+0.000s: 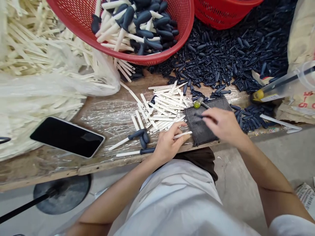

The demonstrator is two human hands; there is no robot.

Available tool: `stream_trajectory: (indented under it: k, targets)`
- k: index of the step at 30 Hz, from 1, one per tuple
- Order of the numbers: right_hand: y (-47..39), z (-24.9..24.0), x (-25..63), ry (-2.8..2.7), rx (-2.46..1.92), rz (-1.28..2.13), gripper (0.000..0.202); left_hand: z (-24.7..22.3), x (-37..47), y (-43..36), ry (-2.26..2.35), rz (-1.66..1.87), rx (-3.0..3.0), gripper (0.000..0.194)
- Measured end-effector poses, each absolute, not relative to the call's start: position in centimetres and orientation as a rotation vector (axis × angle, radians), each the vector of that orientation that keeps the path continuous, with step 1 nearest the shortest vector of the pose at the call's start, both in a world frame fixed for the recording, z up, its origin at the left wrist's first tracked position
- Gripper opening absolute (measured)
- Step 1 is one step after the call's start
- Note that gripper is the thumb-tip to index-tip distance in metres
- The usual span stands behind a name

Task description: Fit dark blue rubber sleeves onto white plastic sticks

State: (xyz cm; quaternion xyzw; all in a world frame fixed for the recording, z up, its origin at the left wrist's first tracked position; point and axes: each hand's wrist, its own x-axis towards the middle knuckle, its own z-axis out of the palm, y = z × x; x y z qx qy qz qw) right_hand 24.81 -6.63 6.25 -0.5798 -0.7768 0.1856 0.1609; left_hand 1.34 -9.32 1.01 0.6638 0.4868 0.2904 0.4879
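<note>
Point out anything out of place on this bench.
The phone looks out of place, lying on the bench near loose parts. Also, a bent white strip at the right juts past the front edge, away from the white sticks heaped near the left hand.
</note>
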Motion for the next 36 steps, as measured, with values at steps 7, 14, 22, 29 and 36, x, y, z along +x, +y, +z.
stream_trajectory:
  k: [7, 14, 22, 29, 36]
  targets:
    - [-9.5, 6.6, 22.5, -2.364, -1.317, 0.743, 0.018, 1.3, 1.2, -8.8, 1.054, 0.658, 1.818, 0.036]
    - [-8.3, 7.8, 23.1, -2.468, -1.229, 0.891, 0.021, 1.2, 1.5, -9.0, 0.954, 0.641, 1.836, 0.021]
    - [-5.4, 8.3, 21.7, -2.559, -1.244, 0.849, 0.022, 0.1, 1.9, -9.8, 1.174, 0.842, 1.425, 0.022]
    - [4.8, 4.3, 25.5, -2.289, -1.748, 0.589, 0.016, 0.3, 1.0, -9.2, 1.152, 0.81, 1.287, 0.025]
    - [7.8, 1.6, 26.6, -2.407, -1.944, 0.485, 0.014, -0.5, 1.2, -9.1, 1.17, 0.857, 1.1, 0.03]
